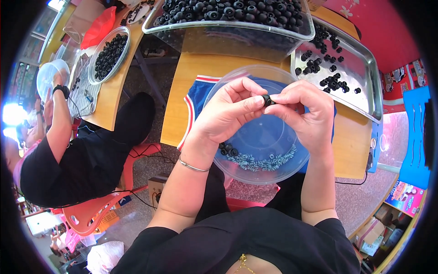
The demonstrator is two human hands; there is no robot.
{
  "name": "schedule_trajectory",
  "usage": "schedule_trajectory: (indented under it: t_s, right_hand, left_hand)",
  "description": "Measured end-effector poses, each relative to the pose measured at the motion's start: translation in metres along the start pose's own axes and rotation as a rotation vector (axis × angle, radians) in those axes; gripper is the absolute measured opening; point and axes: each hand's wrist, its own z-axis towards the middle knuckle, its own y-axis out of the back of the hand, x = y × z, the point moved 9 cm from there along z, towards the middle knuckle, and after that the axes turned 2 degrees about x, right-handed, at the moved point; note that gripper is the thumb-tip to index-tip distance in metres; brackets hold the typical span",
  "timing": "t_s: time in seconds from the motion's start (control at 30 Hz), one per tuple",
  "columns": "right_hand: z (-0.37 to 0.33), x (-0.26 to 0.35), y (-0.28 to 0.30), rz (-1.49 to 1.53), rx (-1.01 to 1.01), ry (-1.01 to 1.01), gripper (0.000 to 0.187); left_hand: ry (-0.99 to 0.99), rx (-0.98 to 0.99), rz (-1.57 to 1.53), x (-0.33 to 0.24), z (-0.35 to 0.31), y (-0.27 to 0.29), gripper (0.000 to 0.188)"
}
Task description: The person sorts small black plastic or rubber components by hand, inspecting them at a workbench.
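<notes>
Beyond the hands sits a big clear bin (pixel 228 25) heaped with black rings, and a metal tray (pixel 360 86) with a few more lies off to the right. Right under the hands is a round clear bowl (pixel 260 155). Left hand (pixel 226 114) and right hand (pixel 305 112) are pressed together, both pinching one small black ring (pixel 268 100) at the fingertips.

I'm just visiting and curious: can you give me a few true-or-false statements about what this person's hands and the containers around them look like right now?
1. Both hands pinch one small black ring-shaped part between them. True.
2. The round clear plastic bowl under the hands is empty. False: small ridged grey pieces lie in it.
3. The left hand wears a thin bracelet at the wrist. True.
4. The shiny metal tray holds red parts. False: they are black.
</notes>
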Motion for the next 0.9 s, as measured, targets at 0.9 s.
schedule_trajectory:
  t_s: [0.9]
  right_hand:
    - [-0.002,-0.011,-0.021,0.051,0.265,-0.112,0.029]
  left_hand:
    - [0.071,0.053,0.182,-0.004,-0.003,-0.01,0.064]
